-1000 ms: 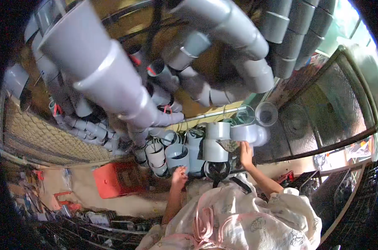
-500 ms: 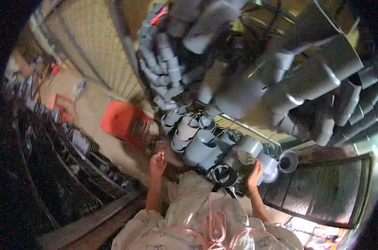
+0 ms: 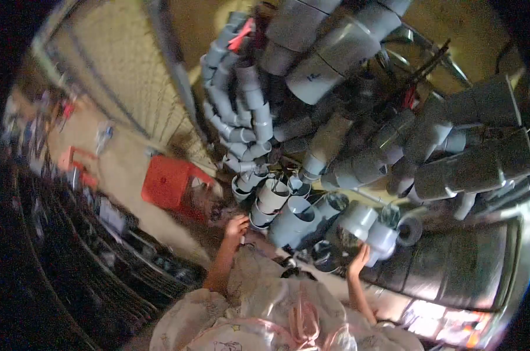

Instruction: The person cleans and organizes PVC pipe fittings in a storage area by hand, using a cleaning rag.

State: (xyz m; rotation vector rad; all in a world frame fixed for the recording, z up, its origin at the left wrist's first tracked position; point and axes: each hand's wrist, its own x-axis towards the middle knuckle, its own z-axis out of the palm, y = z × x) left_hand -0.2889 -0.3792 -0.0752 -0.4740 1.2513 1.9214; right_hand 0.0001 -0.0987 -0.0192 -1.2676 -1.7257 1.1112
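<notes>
My left hand is closed, fingers curled, in front of the grey buckets. A small pale piece shows just under its fingers; I cannot tell what it is. Several grey plastic pipe fittings stand together ahead of me, among them a wide grey one and a whitish one. On the right, my right hand has its fingers stretched out, fingertips right at a grey reducer-like fitting. Beside that lies another pale grey fitting. A dark round container sits between my hands, close to my lap.
A red plastic stool stands to the left on the floor. Chains of grey pipe elbows and large grey pipe fittings hang ahead. Dark panels lie at right, and stacked dark pipes fill the left.
The view has shifted, with the fittings now lower and further right. My left hand has moved right, toward the standing fittings. My right hand is lower, its fingertips against the fitting.
</notes>
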